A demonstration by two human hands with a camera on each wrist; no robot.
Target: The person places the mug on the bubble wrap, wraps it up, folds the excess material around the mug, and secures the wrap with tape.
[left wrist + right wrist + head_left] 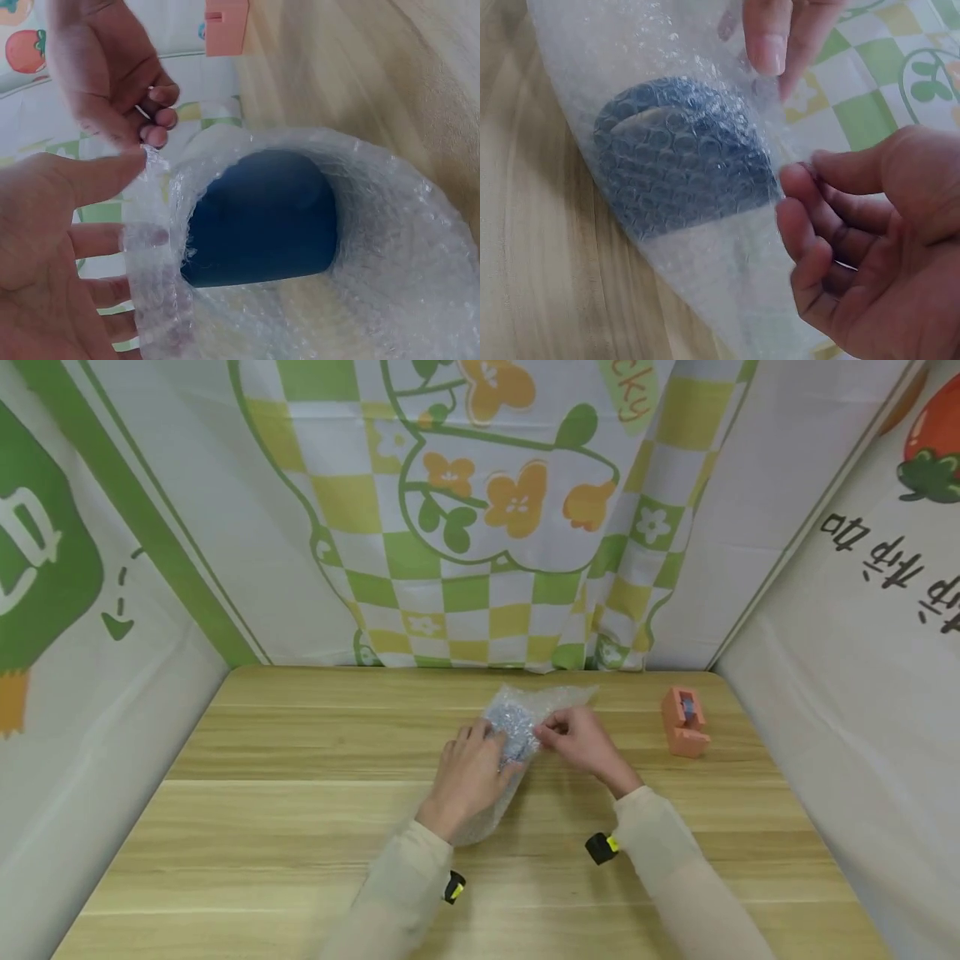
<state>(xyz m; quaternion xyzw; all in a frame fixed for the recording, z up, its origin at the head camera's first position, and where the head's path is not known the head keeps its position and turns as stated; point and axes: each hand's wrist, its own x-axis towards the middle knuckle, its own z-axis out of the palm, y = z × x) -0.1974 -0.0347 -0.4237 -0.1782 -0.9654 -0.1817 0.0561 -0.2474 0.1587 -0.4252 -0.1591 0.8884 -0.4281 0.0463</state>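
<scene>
A blue, rounded, cup-like object lies inside a roll of clear bubble wrap on the table. Through the bubbles in the right wrist view, the blue object shows a curved rim or handle. My left hand holds the wrap's edge from the left, thumb on one side and fingers showing through the film. At that same edge, the fingertips of my right hand pinch the wrap from the right; whether a bit of tape is between them cannot be seen.
An orange tape dispenser stands at the right rear of the wooden table. Behind it hangs a checked green and yellow cloth, and white printed sheets close off both sides. A small black device sits at each wrist.
</scene>
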